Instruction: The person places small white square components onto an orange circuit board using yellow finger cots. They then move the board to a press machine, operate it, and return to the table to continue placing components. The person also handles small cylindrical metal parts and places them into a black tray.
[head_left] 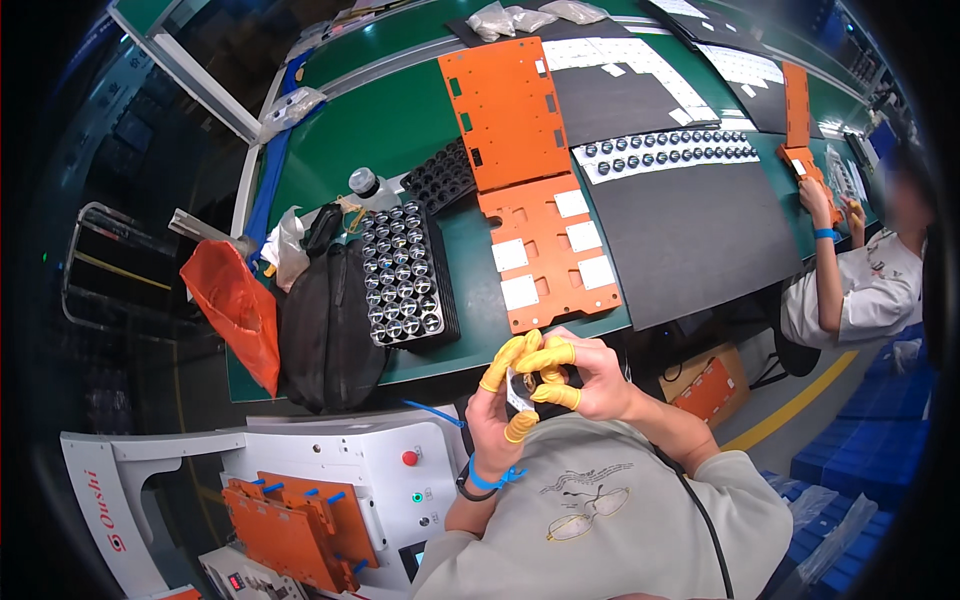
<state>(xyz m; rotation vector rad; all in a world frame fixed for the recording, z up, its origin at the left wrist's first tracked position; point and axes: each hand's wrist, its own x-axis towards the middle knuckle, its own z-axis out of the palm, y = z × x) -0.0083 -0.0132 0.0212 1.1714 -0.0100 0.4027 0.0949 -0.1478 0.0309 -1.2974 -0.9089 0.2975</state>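
Yellow finger cots cover the fingertips of both my hands, which meet in front of my chest. Between them is a small round black part (524, 384) with a pale strip along its left side. My left hand (492, 410) pinches it from the left, fingers above and thumb below. From the right, my right hand (595, 380) closes on the same part; the fingers hide some of it. Just beyond lies an orange panel (545, 245) with several white rectangular pads. To the left a black tray (445, 322) holds rows of round, shiny-topped black parts.
A second orange panel (505, 115) lies farther back on the green table. Right of it, a white strip of round parts (665, 150) rests on black sheets (700, 235). A black bag (330, 330) and orange bag (235, 310) hang at the left edge. Another person (850, 285) works at right.
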